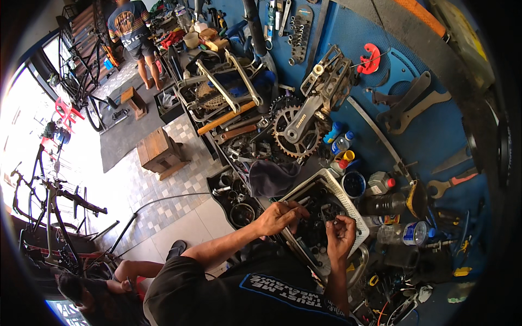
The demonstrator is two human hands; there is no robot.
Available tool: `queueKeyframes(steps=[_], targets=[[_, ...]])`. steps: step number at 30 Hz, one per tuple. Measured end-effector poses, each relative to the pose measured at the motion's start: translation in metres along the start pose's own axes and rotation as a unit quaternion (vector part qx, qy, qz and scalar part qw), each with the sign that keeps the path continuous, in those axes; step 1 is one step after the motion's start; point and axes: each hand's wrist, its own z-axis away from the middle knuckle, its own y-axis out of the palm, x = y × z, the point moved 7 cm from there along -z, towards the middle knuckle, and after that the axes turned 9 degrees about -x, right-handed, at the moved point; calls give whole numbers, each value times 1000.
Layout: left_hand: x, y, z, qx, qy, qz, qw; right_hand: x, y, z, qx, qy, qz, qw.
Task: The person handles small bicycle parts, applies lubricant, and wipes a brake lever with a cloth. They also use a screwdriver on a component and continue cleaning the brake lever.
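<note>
A white plastic basket (348,202) full of small dark metal parts lies in front of me on the bench. Over its far right side, my right hand (340,234) pinches a small dark metal part (328,211) between thumb and fingers. My left hand (280,218) reaches over the basket's left side, its fingers curled together. Whatever the left fingers hold, if anything, is too small and dark to name. A dark cloth (272,178) lies crumpled just beyond the basket, next to a grey crank arm with a chainring (296,130).
Bottles (342,142) and jars (354,183) crowd the basket's right. Wrenches (416,108) hang on the blue wall. Bicycle frame parts (217,81) cover the bench farther off. A wooden stool (160,152) stands on the tiles. One person (130,32) stands far left; another (81,290) sits lower left.
</note>
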Motion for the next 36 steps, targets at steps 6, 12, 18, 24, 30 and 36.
queueKeyframes(steps=[6, 12, 18, 24, 30, 36], targets=[[-4, 3, 0, 39, -28, -14, 999, -2, -3, 2, -11, -3, 8, 1000], [-14, 12, -7, 68, 37, -116, 990, -9, -8, 7, 2, 35, 42, 999], [-85, 17, -28, 163, 92, -114, 976, -32, 5, -6, 38, 183, -268, 945], [-254, 56, -60, 203, 335, -217, 894, -31, -7, 3, 104, 81, -54, 990], [-408, 145, -64, 144, 595, -288, 737, -39, 14, 23, 199, 72, -36, 977], [-459, 275, -93, 141, 724, -323, 592, -31, 0, 31, 151, 39, -2, 988]])
